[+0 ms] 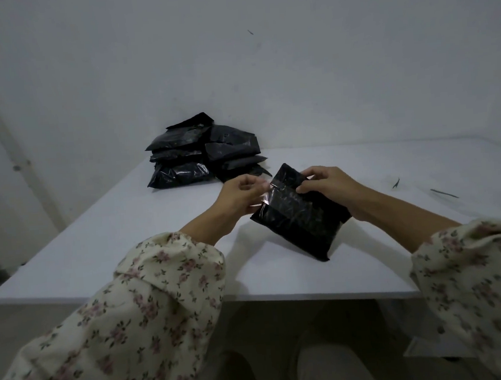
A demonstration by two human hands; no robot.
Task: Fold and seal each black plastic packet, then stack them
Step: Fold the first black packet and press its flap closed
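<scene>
Head view, seated at white table point(127, 228). Both forearms reach in, floral sleeves point(138, 301) pushed back from the wrists.

Packet point(301, 219): black, glossy, folded to a rough rectangle, tilted, one corner pointing toward the near table edge. It sits right of centre over the table, between the two hands. Shadow falls on the tabletop to its left; cannot tell whether the low corner touches the surface.

Left hand point(241, 196): fingers curled in, thumb and forefinger pinching a clear shiny strip point(269, 196) at the packet's upper left edge. The strip runs from the fingertips onto the black plastic.

Right hand point(329, 184): fingers curled over the packet's top right part, thumb on the upper face, holding it firmly. Palm side is hidden behind the packet.

Pile point(202, 151): several black packets heaped at the far side of the table, against the wall point(294, 68), well apart from the hands.

Two small dark scraps point(395, 183) lie on the table to the right.
</scene>
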